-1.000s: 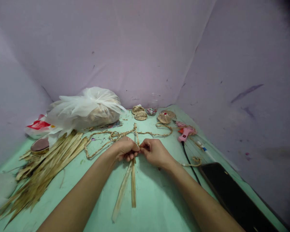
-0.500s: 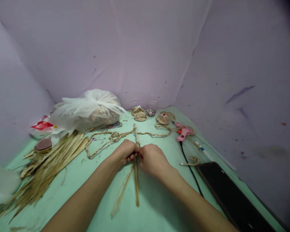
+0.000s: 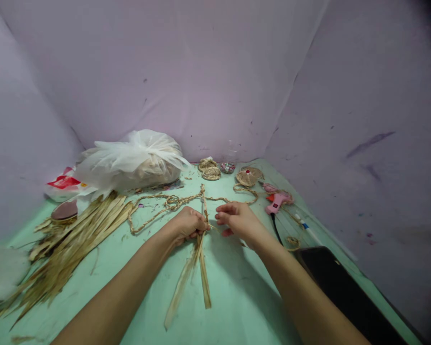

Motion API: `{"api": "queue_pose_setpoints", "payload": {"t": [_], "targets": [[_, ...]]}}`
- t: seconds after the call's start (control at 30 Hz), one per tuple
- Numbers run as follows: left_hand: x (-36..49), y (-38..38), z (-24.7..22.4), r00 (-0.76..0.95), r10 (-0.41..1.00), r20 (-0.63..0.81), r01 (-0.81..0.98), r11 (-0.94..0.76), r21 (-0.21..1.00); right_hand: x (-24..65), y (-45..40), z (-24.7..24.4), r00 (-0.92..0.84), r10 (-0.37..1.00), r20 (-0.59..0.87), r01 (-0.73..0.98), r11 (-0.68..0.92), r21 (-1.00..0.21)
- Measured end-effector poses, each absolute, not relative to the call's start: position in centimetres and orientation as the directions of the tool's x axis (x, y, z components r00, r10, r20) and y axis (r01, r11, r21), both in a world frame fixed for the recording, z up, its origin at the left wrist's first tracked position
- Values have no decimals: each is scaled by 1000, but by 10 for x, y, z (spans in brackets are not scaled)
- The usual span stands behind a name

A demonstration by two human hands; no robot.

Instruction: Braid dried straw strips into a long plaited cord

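Note:
My left hand (image 3: 192,224) pinches a braid (image 3: 205,207) of dry plant fibre at its near end. Below the fingers, loose flat strips (image 3: 205,282) spread toward me over the green tabletop. Just right of the braid, my right hand (image 3: 237,221) is raised with its fingers apart, and nothing shows in its grasp. A thin wisp of fibre sticks out between the two hands. Beyond them, a long braided cord (image 3: 154,218) lies in loops and meets the braid's far end.
Left lie a heap of dry strips (image 3: 75,244), a stuffed white plastic bag (image 3: 136,163) and a round brown-topped container (image 3: 64,212). At the back are coiled fibre discs (image 3: 210,173) and a bead jar (image 3: 227,167). Right are a pink glue gun (image 3: 278,201) and a black flat object (image 3: 341,292).
My right hand has let go of the fibre and moved right, its fingers opening. My left hand keeps its pinch on the braid. The view has shifted slightly.

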State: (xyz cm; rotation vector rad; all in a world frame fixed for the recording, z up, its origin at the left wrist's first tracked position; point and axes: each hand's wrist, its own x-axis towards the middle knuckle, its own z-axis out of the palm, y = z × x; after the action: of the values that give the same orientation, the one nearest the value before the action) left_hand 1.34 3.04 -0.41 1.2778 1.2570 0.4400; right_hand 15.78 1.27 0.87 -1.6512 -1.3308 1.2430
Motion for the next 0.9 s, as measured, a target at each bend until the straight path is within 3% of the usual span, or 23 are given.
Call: {"api": "queue_pose_setpoints", "payload": {"t": [0.07, 0.13, 0.3, 0.73, 0.9], "targets": [[12, 32, -5, 332, 830, -448, 371, 322, 871, 149, 12, 4, -118, 905, -410, 161, -390, -907], [10, 32, -4, 329, 828, -454, 381, 323, 866, 142, 11, -2, -209, 875, -436, 152, -411, -899], [7, 31, 4, 392, 797, -460, 418, 291, 861, 142, 16, -18, -145, 923, -357, 242, -316, -917], [3, 26, 19, 229, 831, -508, 673, 242, 699, 142, 14, -20, -189, 909, -371, 95, -359, -928], [15, 15, 22, 218, 860, -461, 783, 128, 609, 142, 12, -23, -154, 923, -352, 59, -347, -936]]}}
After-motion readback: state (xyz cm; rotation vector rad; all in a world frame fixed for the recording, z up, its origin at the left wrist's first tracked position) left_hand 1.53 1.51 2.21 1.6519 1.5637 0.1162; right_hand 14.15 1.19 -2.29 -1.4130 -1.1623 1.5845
